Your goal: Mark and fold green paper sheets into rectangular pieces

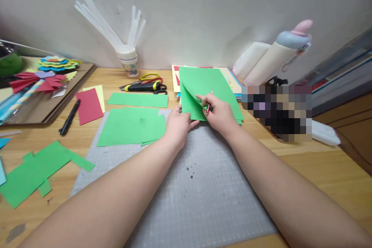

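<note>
A stack of green paper (pixel 207 81) lies at the back of the desk, on top of other colored sheets. My left hand (pixel 178 126) pinches the near left corner of the stack, some fingers partly hidden under the edge. The left side of the top sheet bows upward. My right hand (pixel 221 114) is closed around a red pencil (pixel 208 109), its pale tip pointing away from me, while the index finger reaches to the lifted sheet. Left of my hands, cut green pieces (pixel 128 126) rest on the grey cutting mat (pixel 200 186), beside a green strip (pixel 138 100).
Scissors (pixel 149 77) and a black-yellow cutter (pixel 142 86) lie before a paper cup (pixel 129 64) of white strips. A black pen (pixel 69 118) touches red paper (pixel 88 106). Paper flowers (pixel 40 81) lie at left; a bottle (pixel 274 56) stands at right near a blurred patch.
</note>
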A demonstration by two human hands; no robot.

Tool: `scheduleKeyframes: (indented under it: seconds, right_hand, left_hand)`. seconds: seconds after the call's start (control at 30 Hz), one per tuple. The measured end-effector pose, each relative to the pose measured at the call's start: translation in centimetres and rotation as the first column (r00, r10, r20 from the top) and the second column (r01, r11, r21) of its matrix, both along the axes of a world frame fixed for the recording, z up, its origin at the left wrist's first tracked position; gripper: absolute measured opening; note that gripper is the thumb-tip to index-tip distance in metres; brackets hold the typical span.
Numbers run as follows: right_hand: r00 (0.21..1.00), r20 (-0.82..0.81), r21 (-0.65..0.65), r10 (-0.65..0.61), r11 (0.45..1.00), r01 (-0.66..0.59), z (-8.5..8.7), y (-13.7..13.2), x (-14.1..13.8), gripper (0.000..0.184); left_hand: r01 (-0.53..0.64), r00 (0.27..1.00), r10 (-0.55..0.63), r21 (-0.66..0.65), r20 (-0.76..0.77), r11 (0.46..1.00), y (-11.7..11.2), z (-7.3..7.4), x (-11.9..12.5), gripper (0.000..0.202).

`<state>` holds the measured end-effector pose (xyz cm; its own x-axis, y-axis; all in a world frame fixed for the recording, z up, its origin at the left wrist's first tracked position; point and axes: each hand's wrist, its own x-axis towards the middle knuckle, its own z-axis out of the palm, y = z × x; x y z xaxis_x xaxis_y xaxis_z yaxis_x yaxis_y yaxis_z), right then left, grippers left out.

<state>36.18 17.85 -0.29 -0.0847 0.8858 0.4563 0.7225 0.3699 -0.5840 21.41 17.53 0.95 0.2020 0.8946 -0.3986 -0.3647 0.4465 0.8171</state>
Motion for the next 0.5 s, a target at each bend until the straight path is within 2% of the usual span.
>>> scheduleKeyframes:
  seconds: [0.13, 0.2, 0.27, 0.4, 0.5]
  right_hand:
    - [0.990, 0.022, 0.070, -0.139, 0.988, 0.137, 0.5, 1.4, 1.0, 0.020]
    - [0.982, 0.046, 0.089, -0.182, 0.980, 0.178, 0.9, 2.3, 1.5, 0.020]
    - [0.977, 0.069, 0.102, -0.200, 0.976, 0.193, 1.2, 3.2, 2.0, 0.017]
    - [0.976, 0.094, 0.127, -0.195, 0.975, 0.183, 1.8, 3.8, 2.4, 0.013]
    - [0.981, 0.091, 0.157, -0.171, 0.975, 0.155, 2.0, 2.8, 2.3, 0.020]
  left_hand:
    - [-0.014, 0.996, 0.013, -0.009, -0.091, 1.000, -0.5, 1.2, -0.3, 0.036]
    - [-0.011, 0.991, 0.010, -0.008, -0.136, 1.000, -1.1, 2.2, -0.9, 0.033]
    - [-0.013, 0.984, 0.013, -0.004, -0.175, 1.000, -2.0, 3.5, -2.1, 0.042]
    - [-0.047, 0.971, 0.043, -0.009, -0.233, 0.999, -5.4, 5.7, -6.8, 0.056]
    - [-0.068, 0.959, 0.047, -0.067, -0.278, 0.995, -8.8, 6.1, -12.4, 0.064]
